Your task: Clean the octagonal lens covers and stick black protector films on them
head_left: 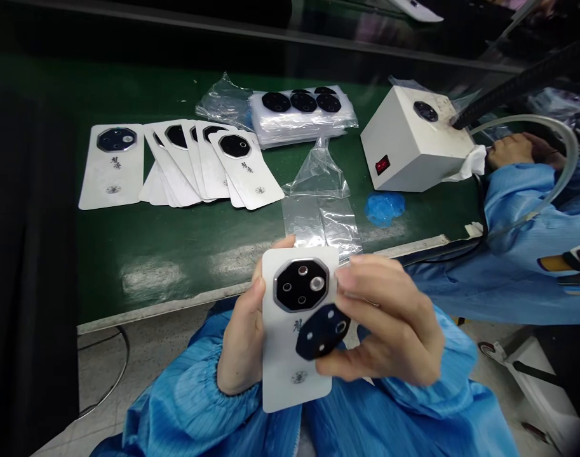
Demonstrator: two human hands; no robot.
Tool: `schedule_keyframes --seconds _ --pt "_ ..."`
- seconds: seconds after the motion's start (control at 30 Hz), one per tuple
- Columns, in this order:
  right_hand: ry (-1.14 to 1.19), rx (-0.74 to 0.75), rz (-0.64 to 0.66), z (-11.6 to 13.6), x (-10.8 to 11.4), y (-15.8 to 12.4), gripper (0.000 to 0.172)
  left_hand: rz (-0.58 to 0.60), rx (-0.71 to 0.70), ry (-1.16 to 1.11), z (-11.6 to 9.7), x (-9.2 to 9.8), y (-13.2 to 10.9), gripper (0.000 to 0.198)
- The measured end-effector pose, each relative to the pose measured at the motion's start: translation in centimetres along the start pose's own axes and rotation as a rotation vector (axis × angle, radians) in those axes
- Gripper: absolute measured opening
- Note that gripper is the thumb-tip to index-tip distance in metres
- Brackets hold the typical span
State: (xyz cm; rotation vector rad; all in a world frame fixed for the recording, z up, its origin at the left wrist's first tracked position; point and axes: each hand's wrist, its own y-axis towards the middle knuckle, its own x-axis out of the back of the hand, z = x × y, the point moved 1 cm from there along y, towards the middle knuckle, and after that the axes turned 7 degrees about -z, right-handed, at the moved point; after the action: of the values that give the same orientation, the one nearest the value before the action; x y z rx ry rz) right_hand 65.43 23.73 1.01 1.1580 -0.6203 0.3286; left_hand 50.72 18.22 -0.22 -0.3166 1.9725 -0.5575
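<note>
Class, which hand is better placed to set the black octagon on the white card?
Probably the right hand: it pinches the black octagon, while the left hand grips the white card.

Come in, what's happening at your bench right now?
Left hand gripping white card. Right hand holding black octagonal piece. Fanned white cards beyond.

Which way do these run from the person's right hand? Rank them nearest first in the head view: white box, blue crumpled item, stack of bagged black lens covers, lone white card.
From the right hand:
1. Blue crumpled item: on the green bench, just beyond the hand.
2. White box: back right.
3. Stack of bagged black lens covers: back centre.
4. Lone white card: far left.
</note>
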Motion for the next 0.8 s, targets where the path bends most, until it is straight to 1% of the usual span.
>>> schedule_keyframes --seconds 0.07,0.17,0.27,0.37,0.47,0.57,0.73,0.8 --pt "-0.034 0.049 -0.035 -0.3 -0.1 0.6 0.046 0.022 0.030 -0.006 0.2 0.2 0.1 0.032" --pt "-0.052 0.016 0.034 -0.8 -0.4 1.2 0.044 0.066 0.058 -0.026 0.5 0.4 0.2 0.036" --pt "-0.056 0.028 0.050 -0.9 -0.6 1.3 0.049 0.149 0.048 -0.005 0.7 0.7 0.4 0.040" --pt "-0.066 0.031 0.069 -0.8 -0.7 1.3 0.046 0.196 0.035 0.021 0.7 0.9 0.6 0.042" --pt "-0.076 0.035 0.073 -0.7 -0.8 1.4 0.043 0.198 0.018 0.042 0.7 0.9 0.6 0.042" --pt "-0.066 0.033 0.085 -0.7 -0.8 1.4 0.046 0.183 0.001 0.072 0.6 0.7 0.4 0.044" --pt "-0.066 0.033 0.111 -0.6 -0.7 1.6 0.041 0.165 0.048 0.120 0.3 0.8 0.1 0.056" --pt "-0.069 0.033 0.116 -0.6 -0.7 1.6 0.038 0.163 0.058 0.126 0.2 0.9 0.1 0.054"
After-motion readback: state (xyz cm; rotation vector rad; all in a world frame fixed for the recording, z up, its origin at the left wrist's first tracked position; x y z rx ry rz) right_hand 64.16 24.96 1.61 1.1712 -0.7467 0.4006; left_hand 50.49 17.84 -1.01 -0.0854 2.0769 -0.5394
